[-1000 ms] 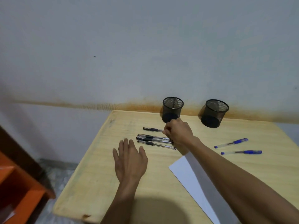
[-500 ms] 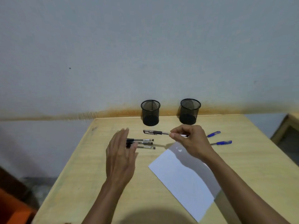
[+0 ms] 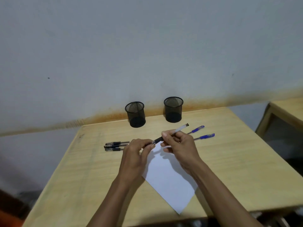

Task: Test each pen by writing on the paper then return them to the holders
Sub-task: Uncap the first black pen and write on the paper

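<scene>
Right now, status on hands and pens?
Right hand grips black pen; left hand pinches its cap end. Three black pens, two blue pens untested. Paper unobstructed.

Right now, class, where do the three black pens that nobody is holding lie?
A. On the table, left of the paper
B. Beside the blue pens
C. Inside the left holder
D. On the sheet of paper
A: the three black pens lie side by side on the bare table, left of the paper, while both holders, left and right, show nothing inside.
</scene>
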